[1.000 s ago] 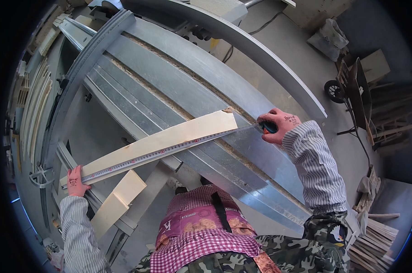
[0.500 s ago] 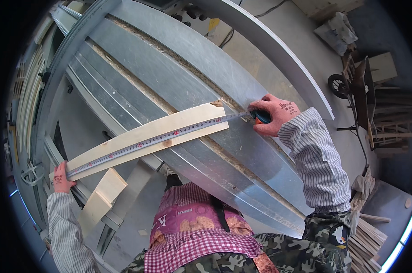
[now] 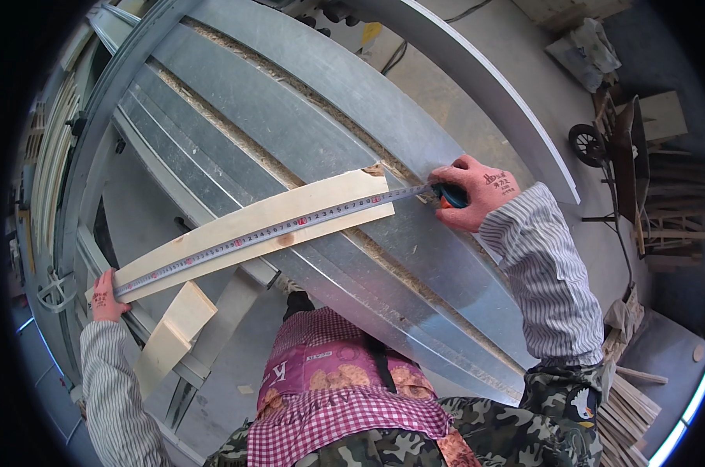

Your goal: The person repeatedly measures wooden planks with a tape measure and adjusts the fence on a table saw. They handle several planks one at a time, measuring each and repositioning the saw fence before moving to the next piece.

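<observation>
A pale wooden board (image 3: 228, 222) lies slantwise over the metal machine table (image 3: 305, 140), its right end chipped at the upper corner. Along its face runs the extended blade (image 3: 278, 228) of a tape measure. My right hand (image 3: 477, 193), in a pink work glove, is closed round the tape measure's dark teal and orange case (image 3: 452, 196), just beyond the board's right end. At the opposite end my left hand (image 3: 109, 297), also gloved, grips the board's edge where the blade starts. Its fingertips are partly hidden, so the blade's tip does not show.
Short offcuts (image 3: 177, 327) rest on the frame below the board. Sawdust-filled slots (image 3: 228, 124) cross the metal table, and a long rail (image 3: 492, 78) curves along its far side. A wheeled cart (image 3: 621, 156) and stacked wood strips (image 3: 629, 412) stand on the right.
Hands, board and tape hold nearly the same places. The view has shifted slightly, and my right hand appears a touch farther right, still on the tape measure.
</observation>
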The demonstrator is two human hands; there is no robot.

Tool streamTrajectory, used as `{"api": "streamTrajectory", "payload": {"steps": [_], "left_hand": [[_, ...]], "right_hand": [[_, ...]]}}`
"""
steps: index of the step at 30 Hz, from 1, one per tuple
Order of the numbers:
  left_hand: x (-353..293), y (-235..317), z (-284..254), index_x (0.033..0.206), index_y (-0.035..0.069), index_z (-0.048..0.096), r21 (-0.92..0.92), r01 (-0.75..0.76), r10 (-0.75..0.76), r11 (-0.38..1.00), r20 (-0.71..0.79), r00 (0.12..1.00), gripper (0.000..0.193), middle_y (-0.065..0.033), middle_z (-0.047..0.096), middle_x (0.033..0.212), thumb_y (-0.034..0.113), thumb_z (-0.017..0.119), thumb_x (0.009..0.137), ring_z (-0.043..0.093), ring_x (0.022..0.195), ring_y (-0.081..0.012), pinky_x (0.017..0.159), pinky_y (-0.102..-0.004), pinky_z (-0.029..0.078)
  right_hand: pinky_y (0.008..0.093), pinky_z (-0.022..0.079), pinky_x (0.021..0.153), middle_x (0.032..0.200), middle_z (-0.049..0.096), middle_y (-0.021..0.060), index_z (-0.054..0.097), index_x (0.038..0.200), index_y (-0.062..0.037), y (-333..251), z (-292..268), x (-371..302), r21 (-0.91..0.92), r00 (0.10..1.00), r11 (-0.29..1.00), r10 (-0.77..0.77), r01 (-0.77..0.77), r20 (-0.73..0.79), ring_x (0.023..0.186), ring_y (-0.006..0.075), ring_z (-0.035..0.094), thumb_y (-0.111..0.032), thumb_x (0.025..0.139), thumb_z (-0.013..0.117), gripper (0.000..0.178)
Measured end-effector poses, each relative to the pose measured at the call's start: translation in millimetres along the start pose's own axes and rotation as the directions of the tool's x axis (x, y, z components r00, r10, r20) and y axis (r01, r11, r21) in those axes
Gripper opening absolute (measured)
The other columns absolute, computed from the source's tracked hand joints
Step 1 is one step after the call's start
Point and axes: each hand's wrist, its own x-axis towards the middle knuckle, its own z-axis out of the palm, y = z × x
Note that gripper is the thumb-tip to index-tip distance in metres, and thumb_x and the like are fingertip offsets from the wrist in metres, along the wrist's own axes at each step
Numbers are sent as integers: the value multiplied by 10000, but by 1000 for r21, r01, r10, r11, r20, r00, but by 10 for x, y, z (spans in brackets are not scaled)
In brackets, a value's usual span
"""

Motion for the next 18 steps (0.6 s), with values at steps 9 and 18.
{"api": "streamTrajectory", "payload": {"steps": [9,18], "left_hand": [[-42,68,-57,1365,115,450,25,39,-40,999,12,999,1043,-92,523,1355,-2,895,429,450,1303,-354,1081,-424,432],[-284,269,221,1404,64,431,-213,-94,37,973,-257,966,896,-188,469,1414,47,797,587,446,1297,-385,1135,-435,345]], "right_hand": [[412,521,911,1181,599,73,635,1231,-255,-12,-7,14,-10,999,1000,22,-21,40,1052,281,644,-380,742,683,507],[378,528,894,1128,609,98,658,1186,-187,-100,6,-60,25,999,1000,-13,14,-37,1003,291,655,-298,695,727,508]]}}
